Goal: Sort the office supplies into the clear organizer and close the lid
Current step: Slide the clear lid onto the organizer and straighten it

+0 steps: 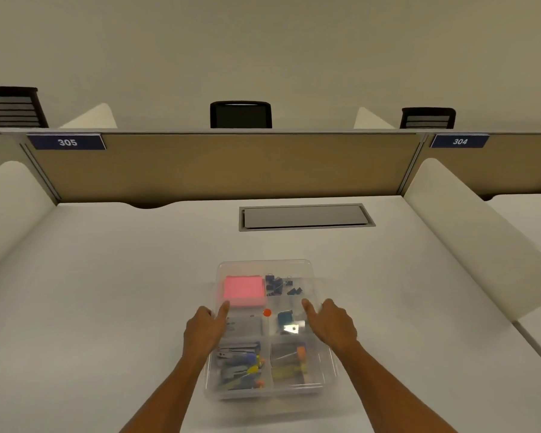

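Now the organizer [267,326] lies on the desk [107,292] with its long axis running away from the person, lid apparently on, and both grips, left [205,329] and right [333,326], rest flat-fingered at its mid-length sides, equally near.

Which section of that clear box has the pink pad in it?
The far left one: the pink pad lies in the clear organizer beside the black binder clips, just beyond the left hand.
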Available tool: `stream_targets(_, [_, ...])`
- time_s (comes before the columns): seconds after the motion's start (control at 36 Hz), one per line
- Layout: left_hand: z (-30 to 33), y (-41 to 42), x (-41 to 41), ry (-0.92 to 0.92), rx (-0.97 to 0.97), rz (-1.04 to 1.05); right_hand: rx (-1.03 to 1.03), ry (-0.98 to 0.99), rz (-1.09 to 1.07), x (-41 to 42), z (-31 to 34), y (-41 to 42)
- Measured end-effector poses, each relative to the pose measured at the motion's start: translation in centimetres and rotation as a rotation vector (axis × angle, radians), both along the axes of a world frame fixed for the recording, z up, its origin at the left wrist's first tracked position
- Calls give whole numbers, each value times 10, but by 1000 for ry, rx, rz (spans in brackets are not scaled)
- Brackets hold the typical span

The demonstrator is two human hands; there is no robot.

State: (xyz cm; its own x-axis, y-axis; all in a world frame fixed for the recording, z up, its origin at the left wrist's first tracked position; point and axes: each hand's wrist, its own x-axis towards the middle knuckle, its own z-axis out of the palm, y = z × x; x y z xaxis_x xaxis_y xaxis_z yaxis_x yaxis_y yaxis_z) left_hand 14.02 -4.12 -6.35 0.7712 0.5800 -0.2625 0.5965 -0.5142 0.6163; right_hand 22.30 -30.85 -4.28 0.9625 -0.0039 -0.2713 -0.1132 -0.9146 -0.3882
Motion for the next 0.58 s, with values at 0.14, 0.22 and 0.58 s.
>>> stream_targets(0.14, [-1, -5, 8, -28, 33, 58, -58, -95, -69, -10, -11, 3])
stream_targets(0.22, [-2, -5, 8, -53, 70, 47, -71, -103, -51, -9, -13, 2])
stream_targets(0.58, [-6, 3, 13, -24, -21, 16, 195, 63, -37, 0, -19, 0])
